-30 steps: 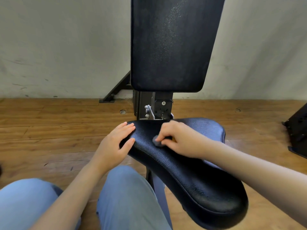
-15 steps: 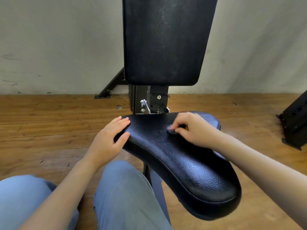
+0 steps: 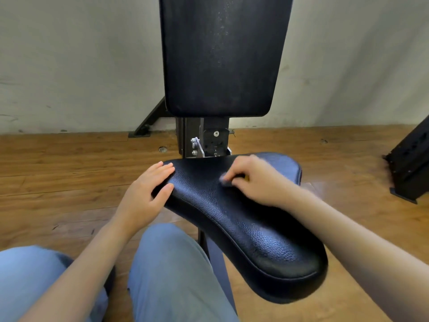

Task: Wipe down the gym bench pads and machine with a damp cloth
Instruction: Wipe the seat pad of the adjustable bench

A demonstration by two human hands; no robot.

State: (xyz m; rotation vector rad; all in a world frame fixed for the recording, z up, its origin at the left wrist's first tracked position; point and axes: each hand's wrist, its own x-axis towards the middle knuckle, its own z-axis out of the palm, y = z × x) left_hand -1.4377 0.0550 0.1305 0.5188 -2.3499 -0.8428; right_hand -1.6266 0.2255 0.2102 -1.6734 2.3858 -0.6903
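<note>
My right hand (image 3: pixel 257 182) curls its fingers around a small grey cloth (image 3: pixel 224 180), pressing it on the far half of the seat pad (image 3: pixel 255 238). My left hand (image 3: pixel 148 196) lies flat, fingers straight, on the pad's left edge.

The seat pad (image 3: pixel 243 228) sat before the upright back pad (image 3: pixel 218 54), with the metal bracket (image 3: pixel 204 142) between them. The left hand (image 3: pixel 148 194) rested on the seat's left edge; the right hand (image 3: pixel 257 180) pressed a small cloth (image 3: pixel 224 181) on its top. Behind stood the wall (image 3: pixel 81 61); a knee (image 3: pixel 167 263) lay below.
</note>
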